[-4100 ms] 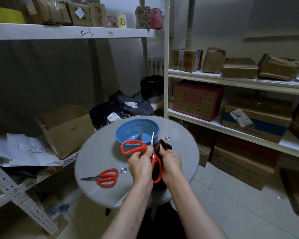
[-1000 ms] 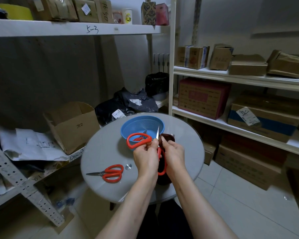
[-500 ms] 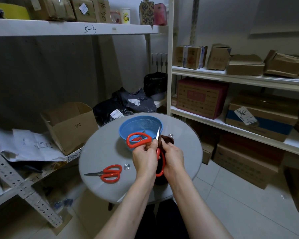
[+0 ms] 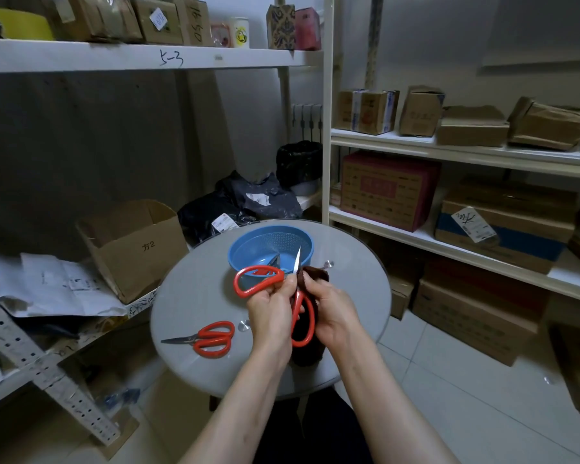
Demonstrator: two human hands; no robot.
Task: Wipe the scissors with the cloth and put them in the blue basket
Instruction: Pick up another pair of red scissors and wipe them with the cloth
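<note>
Moved: scissors (image 4: 237, 283) barely shifted.
Left hand (image 4: 270, 313): fingers pinching glossy red handle.
Right hand (image 4: 334, 309): fingers pinching fuzzy cloth (image 4: 315, 274).

- The held scissors (image 4: 237, 283) have red loop handles and are spread wide open. One bare blade points up in front of the basket, one loop juts left, and the other hangs down between the left hand (image 4: 270, 313) and right hand (image 4: 332, 313).
- The cloth (image 4: 315, 275) is dark brown. The right hand bunches it against the blade's base, and the rest hangs below.
- The blue basket (image 4: 248, 244) is round and perforated. It stands upright on the table (image 4: 188, 296), with another pair (image 4: 275, 260) inside.
- A closed red-handled pair (image 4: 213, 338) lies flat on the table, tips pointing left.
</note>
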